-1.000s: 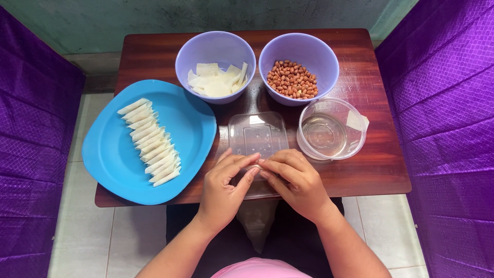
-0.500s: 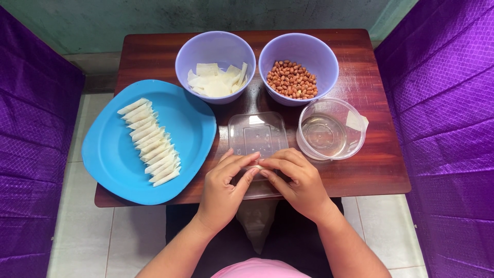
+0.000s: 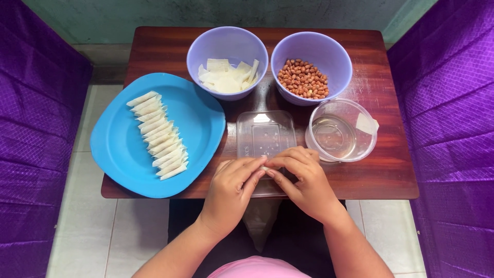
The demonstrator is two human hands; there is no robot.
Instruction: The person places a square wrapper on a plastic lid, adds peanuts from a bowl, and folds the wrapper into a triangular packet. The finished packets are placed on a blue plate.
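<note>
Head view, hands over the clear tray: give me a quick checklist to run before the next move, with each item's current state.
1. Both hands meet on one small white piece: left hand, right hand - ok.
2. Piece fully rolled: cannot tell, fingers cover it.
3. Clear tray lies under the hands - ok.
4. Blue plate has bare room beside the row of rolls - ok.
5. Bowl of white squares and bowl of peanuts stocked - ok.
</note>
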